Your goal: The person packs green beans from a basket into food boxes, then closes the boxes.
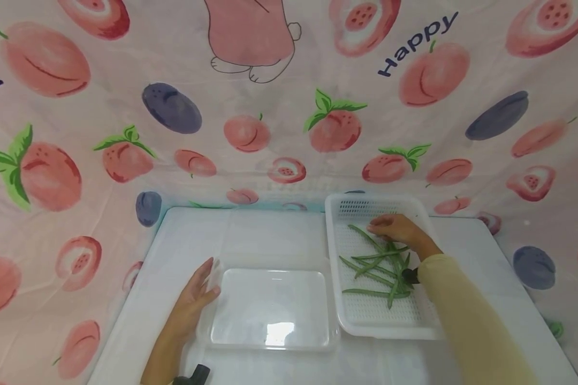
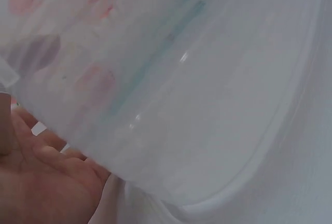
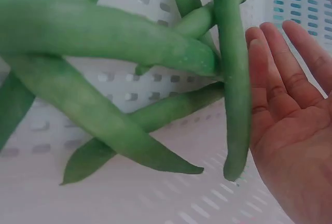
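A clear plastic container stands on the white table. My left hand is at its left side, fingers extended and thumb by the rim. In the left wrist view, the see-through wall partly covers that hand. To the right, several green beans lie crossed in a white perforated basket. My right hand is inside the basket above the far end of the beans. The right wrist view shows its fingers nearly straight, beside a green bean close to the camera.
The basket stands right next to the container, its raised walls around the beans. A fruit-print cloth hangs behind the white table and along its sides. Black wrist devices show at the left wrist and right wrist.
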Available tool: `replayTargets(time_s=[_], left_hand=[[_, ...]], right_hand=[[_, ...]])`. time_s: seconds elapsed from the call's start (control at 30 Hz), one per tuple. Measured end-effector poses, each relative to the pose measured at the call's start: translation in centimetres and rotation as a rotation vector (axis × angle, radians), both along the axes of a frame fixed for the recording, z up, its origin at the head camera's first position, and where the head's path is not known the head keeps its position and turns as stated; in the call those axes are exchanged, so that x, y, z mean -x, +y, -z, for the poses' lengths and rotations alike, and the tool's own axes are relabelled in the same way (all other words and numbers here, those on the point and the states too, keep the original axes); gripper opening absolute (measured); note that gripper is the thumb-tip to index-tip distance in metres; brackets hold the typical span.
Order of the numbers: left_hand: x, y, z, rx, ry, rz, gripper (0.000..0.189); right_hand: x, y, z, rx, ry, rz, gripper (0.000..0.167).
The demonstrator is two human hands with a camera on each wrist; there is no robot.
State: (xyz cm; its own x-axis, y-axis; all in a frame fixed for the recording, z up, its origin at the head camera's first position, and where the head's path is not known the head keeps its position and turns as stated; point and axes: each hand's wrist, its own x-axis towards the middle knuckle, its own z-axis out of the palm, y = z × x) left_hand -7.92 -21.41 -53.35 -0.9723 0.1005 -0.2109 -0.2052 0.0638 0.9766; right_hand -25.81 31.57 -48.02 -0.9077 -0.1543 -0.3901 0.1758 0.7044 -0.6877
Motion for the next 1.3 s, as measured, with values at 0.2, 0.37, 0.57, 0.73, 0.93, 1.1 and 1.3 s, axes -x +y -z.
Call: replayTargets(time_s=[0.2, 0.37, 0.57, 0.73, 0.93, 1.1, 1.3], left_hand=[[0.3, -0.2, 0.8, -0.030, 0.027, 0.041, 0.075], [0.1, -0.2, 1.5, -0.084, 0.027, 0.073, 0.074], [0.1, -0.3, 1.7, -0.059, 0.044, 0.069, 0.071], [0.0, -0.4, 1.6, -0.033, 0.063, 0.057, 0.070], [-0.2, -0.4, 1.5, -0.041, 0.062, 0.062, 0.069], [0.0, -0.3, 1.7, -0.050, 0.054, 0.070, 0.069], [0.1, -0.3, 1.8, -0.074, 0.038, 0.069, 0.070]], right_hand=[[0.6, -0.3, 1.3, -0.078, 0.061, -0.029, 0.064], [0.7, -0.4, 2.0, -0.088, 0.069, -0.034, 0.059], [0.9, -0.3, 2.6, -0.098, 0.083, -0.068, 0.057], [1.0, -0.4, 2.9, -0.102, 0.074, -0.082, 0.055], [1.2, -0.2, 3.4, -0.099, 0.073, -0.103, 0.053], [1.4, 0.1, 3.5, -0.132, 0.085, -0.125, 0.052], [1.4, 0.0, 3.2, -0.115, 0.098, -0.143, 0.049]])
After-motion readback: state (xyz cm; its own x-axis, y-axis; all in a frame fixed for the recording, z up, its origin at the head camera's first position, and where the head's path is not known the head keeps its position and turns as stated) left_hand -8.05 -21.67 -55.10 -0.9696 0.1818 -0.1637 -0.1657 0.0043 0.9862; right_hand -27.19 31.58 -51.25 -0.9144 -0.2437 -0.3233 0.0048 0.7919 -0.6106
